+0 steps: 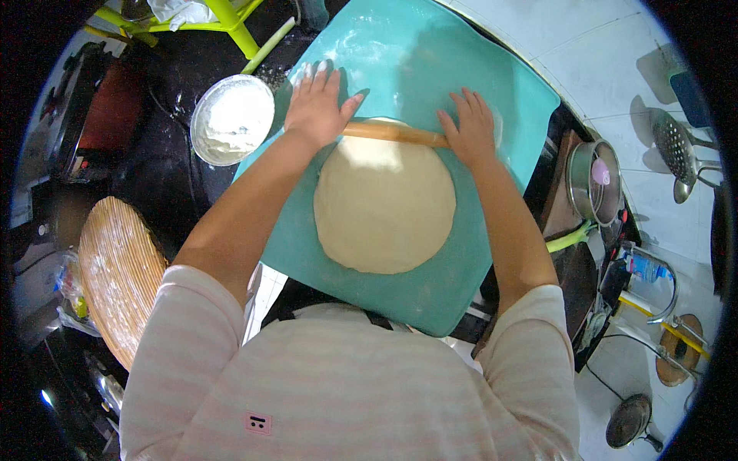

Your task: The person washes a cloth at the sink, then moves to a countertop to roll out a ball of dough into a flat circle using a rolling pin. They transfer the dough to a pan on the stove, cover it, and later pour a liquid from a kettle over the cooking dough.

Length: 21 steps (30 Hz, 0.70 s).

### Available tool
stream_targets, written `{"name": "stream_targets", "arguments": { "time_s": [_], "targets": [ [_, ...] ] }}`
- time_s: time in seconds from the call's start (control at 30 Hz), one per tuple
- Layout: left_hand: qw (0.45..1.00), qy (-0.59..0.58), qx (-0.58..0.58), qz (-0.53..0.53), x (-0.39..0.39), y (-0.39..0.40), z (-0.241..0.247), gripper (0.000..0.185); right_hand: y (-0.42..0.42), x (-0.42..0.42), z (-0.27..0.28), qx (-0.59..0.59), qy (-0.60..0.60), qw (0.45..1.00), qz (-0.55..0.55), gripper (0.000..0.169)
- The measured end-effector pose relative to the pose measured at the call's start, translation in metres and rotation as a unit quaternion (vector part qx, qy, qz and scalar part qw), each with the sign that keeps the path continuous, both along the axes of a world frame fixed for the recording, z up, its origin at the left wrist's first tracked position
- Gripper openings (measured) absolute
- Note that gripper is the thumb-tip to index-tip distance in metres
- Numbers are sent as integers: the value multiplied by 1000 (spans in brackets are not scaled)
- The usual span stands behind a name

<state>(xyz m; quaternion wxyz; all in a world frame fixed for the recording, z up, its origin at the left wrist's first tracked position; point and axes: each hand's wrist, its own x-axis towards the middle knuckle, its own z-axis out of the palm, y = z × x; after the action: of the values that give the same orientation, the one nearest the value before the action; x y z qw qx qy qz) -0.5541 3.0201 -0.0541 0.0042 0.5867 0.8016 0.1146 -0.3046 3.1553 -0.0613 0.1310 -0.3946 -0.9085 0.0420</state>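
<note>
A wide round sheet of dough (385,213) lies on a teal mat (369,291). Across its far edge rests a wooden rolling pin (395,132). My left hand (319,106) lies flat over the pin's left end, fingers extended and spread, with white powder on the fingertips. At the pin's right end is my right hand (474,129), palm down, its fingers slightly bent and apart; the heel of the hand touches the pin. Neither hand is wrapped round the pin. White powder is smeared on the mat beyond the hands.
A metal bowl of white flour (232,120) stands left of the mat on the dark counter. Further left leans a round slatted tray (121,276) dusted white. A green rack (230,26) stands at the far left. Right of the mat are a metal pot (594,181) and a white tiled wall with hanging utensils.
</note>
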Motion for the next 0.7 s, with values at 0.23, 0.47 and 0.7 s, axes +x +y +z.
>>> {"name": "stream_targets", "arguments": {
  "time_s": [0.23,0.47,0.7],
  "targets": [
    [995,-47,-81,-29,86,-141,20,69,-147,79,22,-56,-83,995,1,59],
    [986,-90,-122,-69,92,-185,26,75,-225,113,29,-113,-10,994,-7,31],
    [940,-64,-131,-308,97,-130,32,72,-215,132,40,-173,133,941,-259,24]
  ]
}}
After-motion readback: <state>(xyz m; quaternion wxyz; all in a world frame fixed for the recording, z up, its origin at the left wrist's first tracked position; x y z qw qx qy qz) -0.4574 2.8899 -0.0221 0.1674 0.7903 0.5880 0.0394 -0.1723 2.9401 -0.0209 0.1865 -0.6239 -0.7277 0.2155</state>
